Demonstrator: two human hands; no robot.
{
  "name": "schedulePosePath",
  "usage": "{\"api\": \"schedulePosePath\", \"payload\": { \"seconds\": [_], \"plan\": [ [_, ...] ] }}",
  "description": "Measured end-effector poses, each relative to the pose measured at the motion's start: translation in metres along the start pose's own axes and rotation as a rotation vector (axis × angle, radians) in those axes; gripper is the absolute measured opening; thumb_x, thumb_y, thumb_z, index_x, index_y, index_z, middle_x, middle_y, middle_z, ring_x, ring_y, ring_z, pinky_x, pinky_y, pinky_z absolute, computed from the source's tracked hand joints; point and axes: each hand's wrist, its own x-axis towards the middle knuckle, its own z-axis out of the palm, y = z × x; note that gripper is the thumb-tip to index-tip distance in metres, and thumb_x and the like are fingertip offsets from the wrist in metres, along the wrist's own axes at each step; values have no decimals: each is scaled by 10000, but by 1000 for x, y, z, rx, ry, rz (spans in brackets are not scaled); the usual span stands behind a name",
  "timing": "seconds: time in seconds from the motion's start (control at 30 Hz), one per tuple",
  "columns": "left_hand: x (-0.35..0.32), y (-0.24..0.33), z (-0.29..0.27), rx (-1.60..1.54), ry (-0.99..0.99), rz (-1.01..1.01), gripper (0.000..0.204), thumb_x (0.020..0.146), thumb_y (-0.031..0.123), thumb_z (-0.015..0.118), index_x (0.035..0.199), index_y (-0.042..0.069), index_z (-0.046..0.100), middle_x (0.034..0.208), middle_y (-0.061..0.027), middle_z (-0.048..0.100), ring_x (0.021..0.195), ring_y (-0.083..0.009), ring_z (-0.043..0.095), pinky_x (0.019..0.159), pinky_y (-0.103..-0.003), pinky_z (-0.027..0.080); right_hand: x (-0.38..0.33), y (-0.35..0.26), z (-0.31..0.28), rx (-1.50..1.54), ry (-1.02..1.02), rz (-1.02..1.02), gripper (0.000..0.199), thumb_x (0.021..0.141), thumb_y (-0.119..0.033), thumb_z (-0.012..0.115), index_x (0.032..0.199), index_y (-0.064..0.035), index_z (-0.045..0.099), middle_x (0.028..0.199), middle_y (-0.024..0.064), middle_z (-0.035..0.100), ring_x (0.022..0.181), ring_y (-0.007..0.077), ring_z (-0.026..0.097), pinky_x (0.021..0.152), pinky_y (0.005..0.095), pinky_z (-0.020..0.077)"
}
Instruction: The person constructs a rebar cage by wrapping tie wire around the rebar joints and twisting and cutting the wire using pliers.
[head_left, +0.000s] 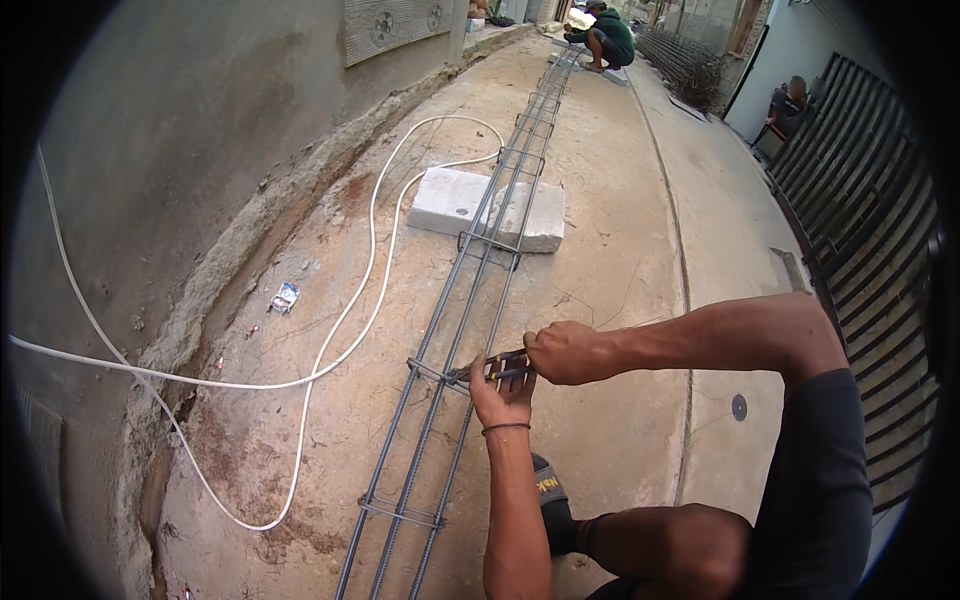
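Observation:
A long rebar cage (420, 450) runs away from me along the concrete ground, its lengthwise bars crossed by several square stirrups. Beside one stirrup, my right hand (565, 352) is closed in a fist round the handle end of dark-handled pliers (461, 375). My left hand (503, 395), with a dark band at the wrist, wraps its fingers about the same pliers nearer the jaws. The jaws meet the crossing of bar and stirrup; any wire there is too small to make out.
Pale blocks (452, 200) prop the cage ahead. A white hose (372, 250) loops on the left by the wall (200, 120). Another person (612, 40) squats at the cage's far end. A second person (788, 105) sits near the black metal gate (860, 200) on the right.

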Motion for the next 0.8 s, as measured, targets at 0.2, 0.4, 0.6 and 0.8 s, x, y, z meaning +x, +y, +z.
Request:
{"api": "schedulePosePath", "payload": {
  "seconds": [0.2, 0.4, 0.6, 0.8],
  "plan": [
    [33, 3, -9, -161, -75, 145, 283, 875, 286, 577, 673, 121, 468, 620, -37, 541, 588, -198, 556, 643, -367, 544, -13, -31, 36, -130, 177, 105, 318, 787, -68, 588, 1015, 116, 464, 833, 230, 584, 721, 385, 634, 622, 454, 518],
    [44, 1, -34, -442, -659, 194, 312, 882, 193, 513, 583, 160, 432, 527, 35, 451, 499, -122, 462, 586, -313, 509, 22, 2, -19, 1205, -615, 286, 270, 739, -163, 724, 910, 12, 609, 790, 83, 634, 691, 231, 631, 576, 374, 525],
    [35, -22, 1, -357, -396, 205, 333, 817, 321, 602, 1001, 46, 641, 839, -59, 647, 803, -249, 620, 767, -364, 511, 30, 26, 29, 477, -286, 117, 336, 759, -197, 680, 977, 31, 566, 759, 189, 646, 725, 309, 654, 616, 466, 504],
    [32, -13, -11, -181, -205, 240, 213, 866, 299, 617, 784, 111, 560, 773, -35, 618, 742, -188, 602, 720, -377, 511, 4, -13, 49, 122, 195, 135, 508, 748, -110, 603, 1174, 50, 378, 777, 272, 606, 741, 408, 635, 655, 458, 507]
  ]
}}
